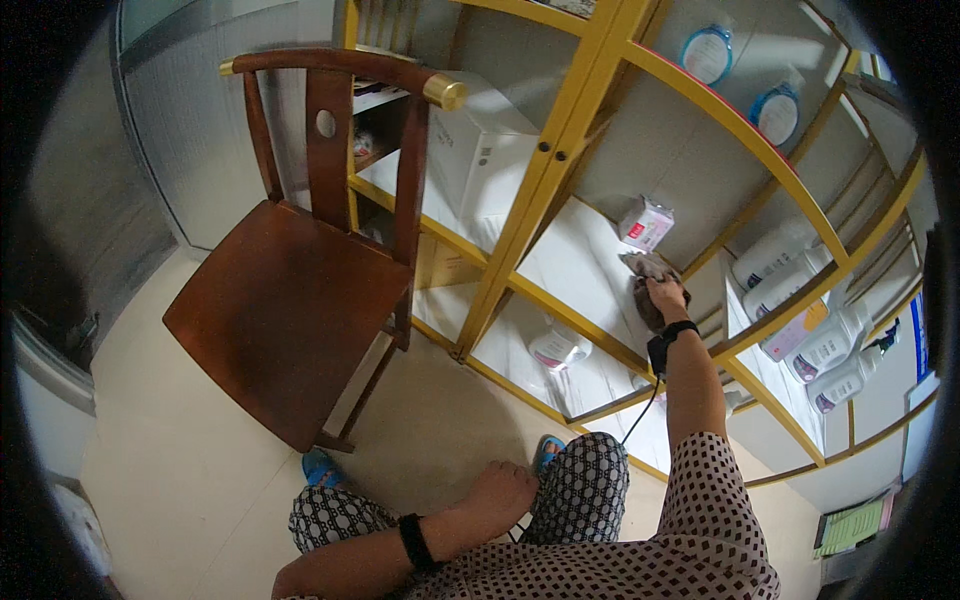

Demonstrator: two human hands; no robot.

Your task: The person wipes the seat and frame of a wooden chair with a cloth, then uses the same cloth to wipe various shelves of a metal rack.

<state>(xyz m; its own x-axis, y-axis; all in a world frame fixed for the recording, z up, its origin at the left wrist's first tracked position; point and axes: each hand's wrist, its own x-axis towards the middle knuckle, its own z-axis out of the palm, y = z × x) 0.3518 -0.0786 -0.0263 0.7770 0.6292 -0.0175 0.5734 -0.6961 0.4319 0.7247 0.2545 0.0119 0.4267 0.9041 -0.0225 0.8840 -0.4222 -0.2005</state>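
My right hand (666, 295) grips a crumpled brown cloth (651, 304) and presses it on the white marble-patterned shelf (574, 262) of a yellow-framed cabinet. Just beyond the cloth, a small pink and white box (646, 223) stands towards the back of that shelf. My left hand (501, 491) is curled into a loose fist beside my knee, its palm side hidden; nothing shows in it. Both wrists wear black bands, and a thin cable hangs from the right one.
A brown wooden chair (292, 307) stands at the left, before a large white box (480, 150) in the cabinet. White bottles (829, 341) fill a side shelf at right; another bottle (559, 349) is on the bottom shelf. The yellow door posts (540, 180) rise between the compartments.
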